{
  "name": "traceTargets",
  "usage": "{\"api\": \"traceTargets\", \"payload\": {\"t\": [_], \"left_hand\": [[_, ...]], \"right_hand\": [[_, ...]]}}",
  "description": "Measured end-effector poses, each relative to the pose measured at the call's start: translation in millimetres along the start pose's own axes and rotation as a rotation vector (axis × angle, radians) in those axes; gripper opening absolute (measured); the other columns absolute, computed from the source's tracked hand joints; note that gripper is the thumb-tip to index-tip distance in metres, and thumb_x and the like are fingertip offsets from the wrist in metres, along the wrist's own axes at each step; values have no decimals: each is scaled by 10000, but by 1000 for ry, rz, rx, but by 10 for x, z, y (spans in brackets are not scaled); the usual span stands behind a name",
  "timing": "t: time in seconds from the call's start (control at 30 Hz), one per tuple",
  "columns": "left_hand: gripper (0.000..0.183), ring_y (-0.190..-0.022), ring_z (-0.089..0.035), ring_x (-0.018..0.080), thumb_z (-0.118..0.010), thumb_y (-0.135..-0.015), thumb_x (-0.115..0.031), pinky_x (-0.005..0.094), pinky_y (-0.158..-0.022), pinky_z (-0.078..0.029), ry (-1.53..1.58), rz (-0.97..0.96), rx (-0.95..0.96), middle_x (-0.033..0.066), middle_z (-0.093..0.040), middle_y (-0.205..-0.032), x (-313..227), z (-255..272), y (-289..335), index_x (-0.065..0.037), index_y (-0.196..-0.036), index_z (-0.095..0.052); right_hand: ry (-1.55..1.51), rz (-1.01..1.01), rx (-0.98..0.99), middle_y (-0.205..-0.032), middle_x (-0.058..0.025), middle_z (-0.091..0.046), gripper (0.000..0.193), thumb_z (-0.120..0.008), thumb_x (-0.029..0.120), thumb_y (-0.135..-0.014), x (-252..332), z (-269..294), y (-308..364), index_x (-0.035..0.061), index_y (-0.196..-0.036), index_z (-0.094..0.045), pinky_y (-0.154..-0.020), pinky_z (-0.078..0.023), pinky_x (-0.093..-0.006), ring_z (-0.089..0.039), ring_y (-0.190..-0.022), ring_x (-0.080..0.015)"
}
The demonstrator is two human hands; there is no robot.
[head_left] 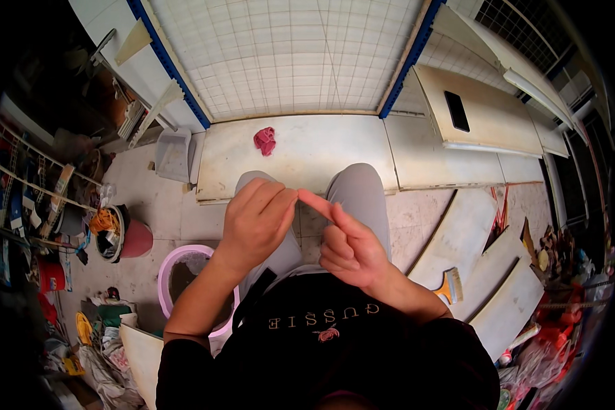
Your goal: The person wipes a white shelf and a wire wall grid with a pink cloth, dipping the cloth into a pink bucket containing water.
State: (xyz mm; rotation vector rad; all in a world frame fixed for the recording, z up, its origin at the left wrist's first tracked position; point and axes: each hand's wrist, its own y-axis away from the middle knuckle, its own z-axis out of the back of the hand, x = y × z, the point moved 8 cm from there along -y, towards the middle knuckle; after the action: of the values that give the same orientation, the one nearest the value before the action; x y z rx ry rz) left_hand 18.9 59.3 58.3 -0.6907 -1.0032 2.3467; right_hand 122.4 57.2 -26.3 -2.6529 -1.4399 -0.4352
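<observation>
Above my lap, my left hand (256, 222) is closed, its thumb and fingers pinched at the tip of my right index finger. My right hand (354, 249) points that index finger toward the left hand, with the other fingers curled in and the thumb raised against it. Nothing else shows between the hands, though the fingertip itself is hidden. Ahead of my knees, a crumpled pink-red cloth (264, 141) lies on the dirty white bottom shelf (335, 150), out of reach of both hands.
A pink-rimmed basin (164, 280) of dark water stands at my left, near a red bucket (138, 239) and grey bin (173, 156). Loose shelf boards (451, 232) and a paintbrush (451, 285) lie right. A black phone (456, 111) rests on the raised right shelf (495, 123).
</observation>
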Motion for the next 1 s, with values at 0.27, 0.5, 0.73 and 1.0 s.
{"api": "traceTargets", "payload": {"t": [0.27,0.5,0.73,1.0], "left_hand": [[174,-678,-514,240,-654,-624,24,345,-574,-447,-85,-40,79,68,-510,-765,-10,-155,21,-25,-754,-550],[178,-687,-504,234,-653,-601,0,340,-585,-439,-112,-49,103,64,-484,-747,-5,-204,57,-38,-731,-537],[199,-670,-495,245,-646,-580,-2,346,-576,-425,-87,-90,108,69,-480,-735,5,-188,36,-45,-738,-533],[159,-715,-549,179,-666,-692,37,264,-658,-448,403,390,19,70,-588,-805,160,-50,-26,-12,-840,-631]], "right_hand": [[77,22,-63,-553,29,-463,448,-252,356,-1012,-7,76,-3,163,-1412,-307,-419,-265,-209,-320,-378,-79],[73,-11,-83,-579,-6,-511,440,-257,346,-1012,-31,125,0,172,-1413,-308,-419,-286,-216,-348,-380,-90],[109,-66,-146,-573,-4,-501,467,-280,373,-1005,-27,143,19,162,-1421,-291,-414,-285,-218,-353,-375,-93],[7,-80,180,-518,38,-367,386,-351,422,-978,-31,238,-16,95,-1129,-491,-384,-251,-195,-295,-367,-44]]}}
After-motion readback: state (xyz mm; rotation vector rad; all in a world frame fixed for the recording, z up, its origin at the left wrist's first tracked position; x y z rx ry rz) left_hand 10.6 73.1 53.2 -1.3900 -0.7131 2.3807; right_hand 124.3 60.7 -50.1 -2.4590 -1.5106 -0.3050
